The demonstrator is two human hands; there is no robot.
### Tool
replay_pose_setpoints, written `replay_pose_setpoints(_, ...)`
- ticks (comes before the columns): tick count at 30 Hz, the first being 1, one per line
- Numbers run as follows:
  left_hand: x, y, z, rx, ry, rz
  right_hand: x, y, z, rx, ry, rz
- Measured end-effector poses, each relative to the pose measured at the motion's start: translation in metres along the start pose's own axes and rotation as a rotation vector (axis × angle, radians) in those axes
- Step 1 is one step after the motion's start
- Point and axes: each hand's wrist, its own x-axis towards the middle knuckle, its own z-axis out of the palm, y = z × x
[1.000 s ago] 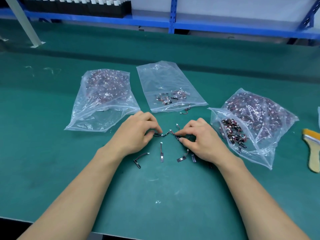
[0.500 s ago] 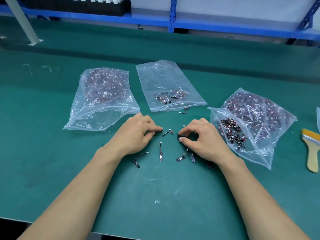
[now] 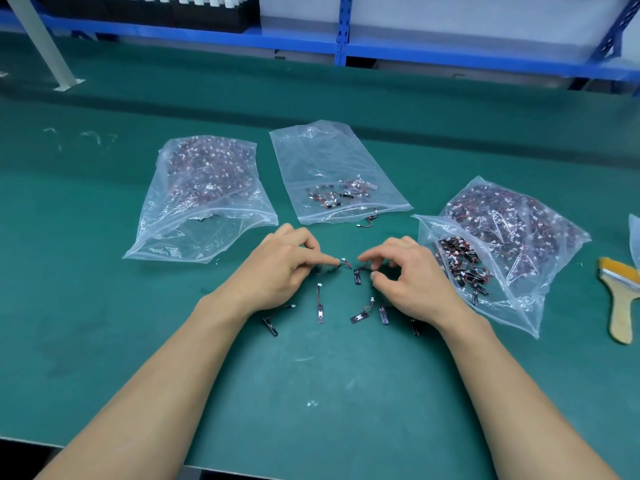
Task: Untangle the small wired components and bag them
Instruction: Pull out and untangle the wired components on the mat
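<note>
Small wired components, each a black strip with a thin wire and a white plug, lie on the green mat. My left hand (image 3: 284, 268) pinches one wired component (image 3: 342, 263) at its plug end. My right hand (image 3: 412, 278) pinches the wire of a second component (image 3: 358, 277), whose black strip hangs just below my fingertips. Several separated components (image 3: 319, 308) lie in a row between my wrists. A clear zip bag (image 3: 346, 157) beyond my hands holds a few components. An open bag (image 3: 519, 282) to the right holds a dark tangle of them.
A full clear bag (image 3: 204, 216) lies to the left of my left hand. One stray component (image 3: 369, 220) sits at the middle bag's mouth. A yellow-bristled brush (image 3: 621, 306) lies at the right edge. Blue shelving (image 3: 346, 46) runs along the back.
The two components that were joined between my hands have come apart. Each hand now holds its own piece, and my right hand's fingers have spread.
</note>
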Motion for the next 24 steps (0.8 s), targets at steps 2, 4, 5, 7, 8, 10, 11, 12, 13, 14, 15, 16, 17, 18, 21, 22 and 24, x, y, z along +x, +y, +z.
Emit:
replay_pose_setpoints(2,-0.002,-0.002,-0.001,-0.064,0.049,-0.025,-0.001,0.002,-0.004,0.014,0.018,0.008)
replay_pose_setpoints(4,-0.005,-0.002,-0.002,-0.117,0.091,-0.063,-0.002,0.005,-0.006,0.021,0.012,0.013)
replay_pose_setpoints(5,-0.006,-0.002,-0.002,-0.134,0.108,-0.08,-0.003,0.006,-0.007,0.022,0.002,0.016)
replay_pose_setpoints(7,-0.008,-0.002,-0.003,-0.154,0.144,-0.1,-0.003,0.007,-0.006,0.026,-0.018,0.022)
replay_pose_setpoints(8,-0.009,-0.003,-0.003,-0.157,0.161,-0.106,-0.004,0.008,-0.006,0.029,-0.023,0.024)
replay_pose_setpoints(10,-0.011,-0.005,-0.004,-0.158,0.189,-0.113,-0.004,0.01,-0.007,0.03,-0.028,0.027)
replay_pose_setpoints(11,-0.011,-0.006,-0.004,-0.159,0.203,-0.116,-0.004,0.011,-0.007,0.03,-0.027,0.031)
replay_pose_setpoints(12,-0.011,-0.006,-0.004,-0.163,0.219,-0.12,-0.004,0.012,-0.008,0.033,-0.022,0.039)
replay_pose_setpoints(13,-0.012,-0.007,-0.005,-0.169,0.236,-0.125,-0.004,0.014,-0.008,0.043,-0.008,0.048)
replay_pose_setpoints(14,-0.012,-0.008,-0.005,-0.176,0.256,-0.136,-0.004,0.015,-0.008,0.065,0.016,0.062)
replay_pose_setpoints(15,-0.012,-0.009,-0.005,-0.19,0.279,-0.154,-0.004,0.017,-0.007,0.097,0.049,0.082)
replay_pose_setpoints(16,-0.012,-0.01,-0.005,-0.211,0.306,-0.182,-0.003,0.018,-0.008,0.14,0.085,0.109)
replay_pose_setpoints(17,-0.012,-0.011,-0.005,-0.239,0.336,-0.216,-0.002,0.02,-0.008,0.187,0.119,0.141)
replay_pose_setpoints(18,-0.012,-0.013,-0.005,-0.269,0.369,-0.249,-0.001,0.022,-0.008,0.237,0.15,0.174)
replay_pose_setpoints(21,-0.013,-0.016,-0.005,-0.356,0.43,-0.335,0.001,0.025,-0.009,0.383,0.223,0.26)
replay_pose_setpoints(22,-0.013,-0.017,-0.005,-0.376,0.443,-0.354,0.002,0.025,-0.009,0.424,0.241,0.283)
replay_pose_setpoints(24,-0.013,-0.018,-0.006,-0.413,0.468,-0.387,0.002,0.025,-0.01,0.489,0.268,0.305)
